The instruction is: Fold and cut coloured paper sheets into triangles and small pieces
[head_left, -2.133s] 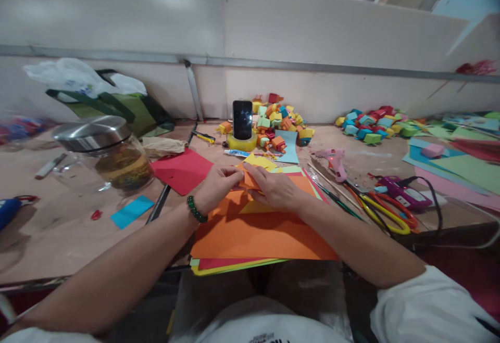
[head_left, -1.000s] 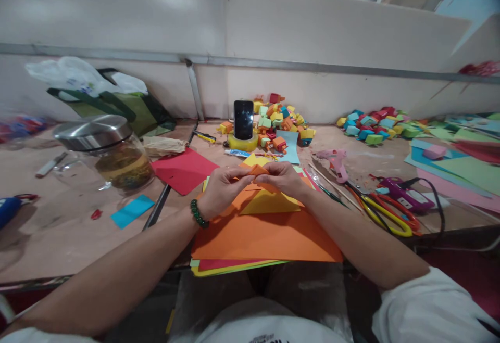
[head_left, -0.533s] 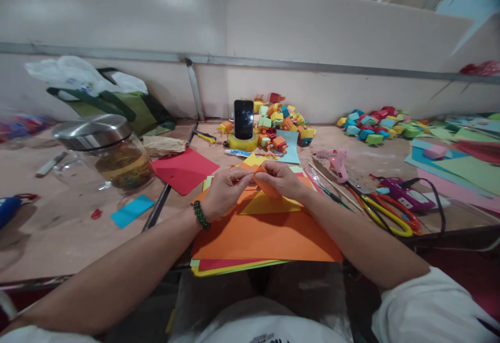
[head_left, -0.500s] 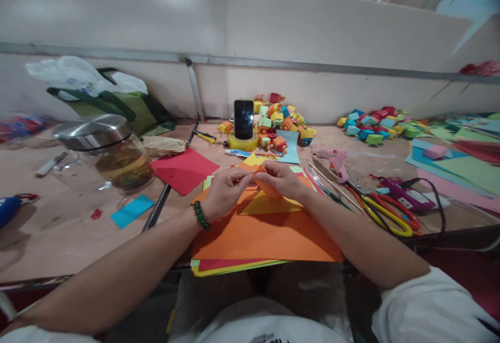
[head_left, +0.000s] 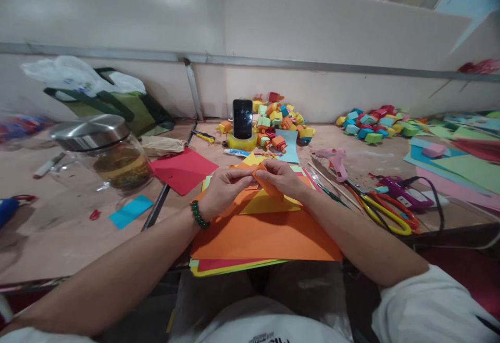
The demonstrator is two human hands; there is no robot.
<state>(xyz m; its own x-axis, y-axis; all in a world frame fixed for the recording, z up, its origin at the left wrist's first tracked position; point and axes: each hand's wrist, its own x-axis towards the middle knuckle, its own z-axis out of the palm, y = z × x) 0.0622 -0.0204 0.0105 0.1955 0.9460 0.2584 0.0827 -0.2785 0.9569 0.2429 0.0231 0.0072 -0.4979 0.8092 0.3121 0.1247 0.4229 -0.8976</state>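
My left hand (head_left: 225,184) and my right hand (head_left: 284,177) meet over a stack of coloured sheets, topped by a large orange sheet (head_left: 265,239). Between the fingertips of both hands is a small folded orange paper (head_left: 269,186), pinched from the left and the right. Part of it hides behind the fingers. A yellow paper piece (head_left: 269,205) lies on the stack just below the hands, and more orange and yellow pieces show behind them.
Behind stand a phone (head_left: 242,119) in a yellow tape roll and a pile of folded paper cubes (head_left: 275,119). Leftward are a red sheet (head_left: 183,170), a blue piece (head_left: 131,211) and a glass jar (head_left: 121,163). Rightward lie a pink glue gun (head_left: 336,163) and yellow-handled scissors (head_left: 386,215).
Both hands keep their pinch on the orange paper, with only a very slight shift of the fingers. The whole view has moved a little.
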